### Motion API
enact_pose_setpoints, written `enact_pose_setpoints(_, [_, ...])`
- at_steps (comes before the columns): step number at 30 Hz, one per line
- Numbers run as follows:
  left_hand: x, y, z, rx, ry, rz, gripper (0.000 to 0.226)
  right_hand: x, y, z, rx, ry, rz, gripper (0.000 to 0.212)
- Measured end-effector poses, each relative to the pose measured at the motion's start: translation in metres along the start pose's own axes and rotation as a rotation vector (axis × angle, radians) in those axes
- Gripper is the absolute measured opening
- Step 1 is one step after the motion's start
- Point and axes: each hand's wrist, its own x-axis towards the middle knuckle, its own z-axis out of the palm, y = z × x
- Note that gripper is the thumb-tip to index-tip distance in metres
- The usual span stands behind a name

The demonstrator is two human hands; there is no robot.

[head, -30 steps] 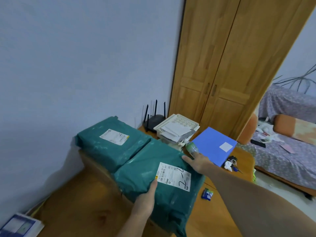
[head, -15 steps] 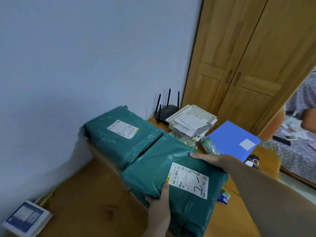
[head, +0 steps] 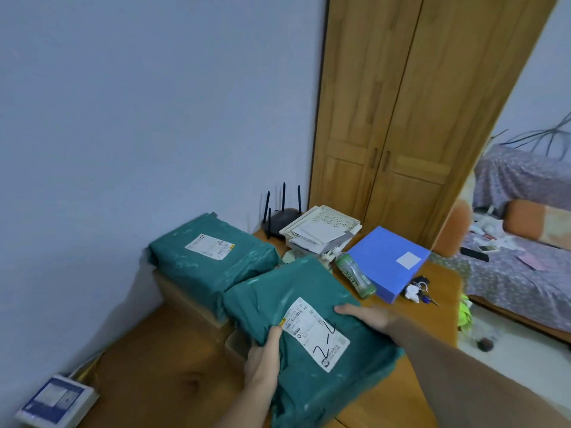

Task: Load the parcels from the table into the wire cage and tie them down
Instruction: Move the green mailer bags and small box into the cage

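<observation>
Both hands' fingers (head: 276,333) grip the near green parcel (head: 309,319) over the wooden table (head: 160,359) by the wall (head: 139,118).

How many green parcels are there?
2. One green parcel is held in both hands at the front; the other parcel lies behind it by the wall. More may be hidden.

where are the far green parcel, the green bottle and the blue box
far green parcel (head: 213,261), head view, top face below its label
green bottle (head: 355,274), head view, its middle
blue box (head: 383,257), head view, top face
</observation>
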Motion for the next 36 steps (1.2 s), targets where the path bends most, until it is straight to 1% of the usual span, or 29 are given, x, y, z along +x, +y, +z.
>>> enact_pose_setpoints(4, [-0.029,0.026,-0.009,0.034,-0.078,0.039,0.084,-0.06,0.009,-0.008,0.063,0.031,-0.08,0.09])
enact_pose_setpoints(6, [-0.044,0.047,-0.015,0.037,-0.156,0.074,0.075,-0.093,0.006,-0.015,0.073,0.064,-0.148,0.096])
enact_pose_setpoints(8, [-0.06,0.076,-0.023,0.064,-0.221,0.146,0.061,-0.131,-0.002,-0.023,0.093,0.102,-0.201,0.1])
enact_pose_setpoints(10, [-0.079,0.111,-0.031,0.135,-0.277,0.25,0.051,-0.167,-0.012,-0.032,0.102,0.15,-0.252,0.097])
enact_pose_setpoints(13, [-0.119,0.159,-0.047,0.241,-0.346,0.371,0.057,-0.216,-0.024,-0.041,0.169,0.187,-0.343,0.09])
enact_pose_setpoints(16, [-0.16,0.191,-0.061,0.279,-0.347,0.471,0.07,-0.259,-0.032,-0.048,0.211,0.228,-0.424,0.079])
enact_pose_setpoints(17, [-0.173,0.197,-0.066,0.287,-0.347,0.5,0.069,-0.271,-0.033,-0.048,0.212,0.229,-0.441,0.08])
enact_pose_setpoints(19, [-0.195,0.203,-0.078,0.298,-0.362,0.538,0.062,-0.289,-0.036,-0.045,0.215,0.216,-0.471,0.083])
enact_pose_setpoints(22, [-0.218,0.198,-0.106,0.279,-0.346,0.558,0.061,-0.306,-0.04,-0.026,0.224,0.187,-0.515,0.085])
enact_pose_setpoints(27, [-0.24,0.165,-0.178,0.228,-0.272,0.549,0.057,-0.326,-0.055,0.034,0.16,0.106,-0.558,0.086])
enact_pose_setpoints(31, [-0.254,0.129,-0.256,0.171,-0.152,0.5,0.058,-0.341,-0.08,0.1,0.087,0.008,-0.606,0.079])
enact_pose_setpoints(34, [-0.269,0.099,-0.322,0.112,-0.043,0.467,0.062,-0.355,-0.101,0.16,0.036,-0.083,-0.637,0.08])
enact_pose_setpoints(36, [-0.282,0.077,-0.369,0.076,0.027,0.454,0.057,-0.366,-0.114,0.206,-0.009,-0.134,-0.67,0.08])
